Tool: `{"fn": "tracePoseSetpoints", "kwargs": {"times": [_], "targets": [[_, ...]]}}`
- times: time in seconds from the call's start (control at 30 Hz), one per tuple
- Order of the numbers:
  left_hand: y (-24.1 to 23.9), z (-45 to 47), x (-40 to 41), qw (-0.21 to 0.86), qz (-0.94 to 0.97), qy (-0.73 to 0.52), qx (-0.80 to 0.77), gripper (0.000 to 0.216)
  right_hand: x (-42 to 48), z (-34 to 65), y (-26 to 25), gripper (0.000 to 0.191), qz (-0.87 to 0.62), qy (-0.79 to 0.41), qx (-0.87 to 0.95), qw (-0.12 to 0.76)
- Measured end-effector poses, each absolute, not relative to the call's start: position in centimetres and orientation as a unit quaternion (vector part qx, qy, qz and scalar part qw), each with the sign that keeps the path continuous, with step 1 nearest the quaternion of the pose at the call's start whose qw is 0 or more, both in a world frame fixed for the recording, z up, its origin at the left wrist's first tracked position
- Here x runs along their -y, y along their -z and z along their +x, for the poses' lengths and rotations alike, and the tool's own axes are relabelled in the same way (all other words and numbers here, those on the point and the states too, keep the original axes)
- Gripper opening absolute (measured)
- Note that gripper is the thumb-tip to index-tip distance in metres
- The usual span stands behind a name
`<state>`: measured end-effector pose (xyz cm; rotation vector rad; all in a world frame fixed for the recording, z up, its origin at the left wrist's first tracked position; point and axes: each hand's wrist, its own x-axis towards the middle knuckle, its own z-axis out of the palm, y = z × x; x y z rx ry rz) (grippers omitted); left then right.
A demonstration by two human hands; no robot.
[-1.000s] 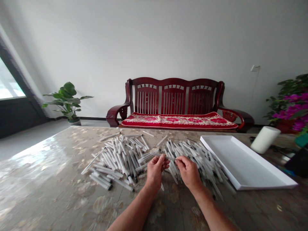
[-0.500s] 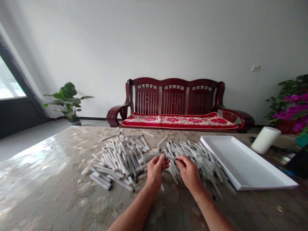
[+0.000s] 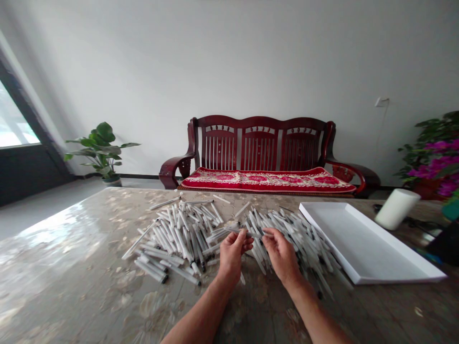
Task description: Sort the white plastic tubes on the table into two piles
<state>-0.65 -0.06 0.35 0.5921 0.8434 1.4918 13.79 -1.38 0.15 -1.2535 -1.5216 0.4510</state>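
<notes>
A slim, whitish pen (image 3: 255,234) is held roughly level above the table. My left hand (image 3: 230,255) is closed, pinching it between thumb and fingers. At its other end, the thumb and fingertips of my right hand (image 3: 282,254) are pinched together; exactly what they grip there is too small to make out. Pens with pale barrels and some dark ends lie in a loose heap (image 3: 181,235) to the left of my hands. A second heap of similar pens (image 3: 301,236) spreads behind and beside my right hand.
A shallow white box tray (image 3: 380,241) lies to the right of the pens. Beyond it stands a white roll (image 3: 397,209) near dark cables. The patterned table (image 3: 89,272) faces a red wooden bench (image 3: 260,148). Potted plants stand on both sides.
My right fingertips have shifted slightly up and curl a little differently at the pen's end. My left hand stays in place with the pen.
</notes>
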Motion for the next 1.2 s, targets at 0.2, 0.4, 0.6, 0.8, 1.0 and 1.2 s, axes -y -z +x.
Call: {"fn": "tracePoseSetpoints", "kwargs": {"times": [0.2,0.4,0.6,0.8,1.0,1.2], "targets": [[-0.24,-0.62,-0.01,0.612,0.258,-0.65,-0.37,0.045,1.26,13.86,-0.1,0.021,-0.541,-0.196,0.641,0.508],[-0.36,-0.57,0.09,0.611,0.263,-0.65,-0.368,0.043,1.3,13.62,0.02,0.031,-0.539,-0.24,0.616,0.522],[-0.35,-0.61,0.07,0.603,0.255,-0.653,-0.381,0.045,1.11,13.77,0.39,0.02,-0.544,-0.197,0.644,0.501],[-0.67,-0.53,0.35,0.608,0.23,-0.65,-0.394,0.048,1.12,14.09,0.28,0.021,-0.513,-0.01,0.712,0.479],[-0.78,-0.76,0.32,0.609,0.203,-0.653,-0.402,0.048,1.16,13.68,0.22,0.02,-0.512,-0.042,0.701,0.495],[-0.64,-0.79,0.22,0.614,0.223,-0.653,-0.383,0.047,1.45,13.52,0.02,0.036,-0.526,-0.24,0.638,0.508]]}}
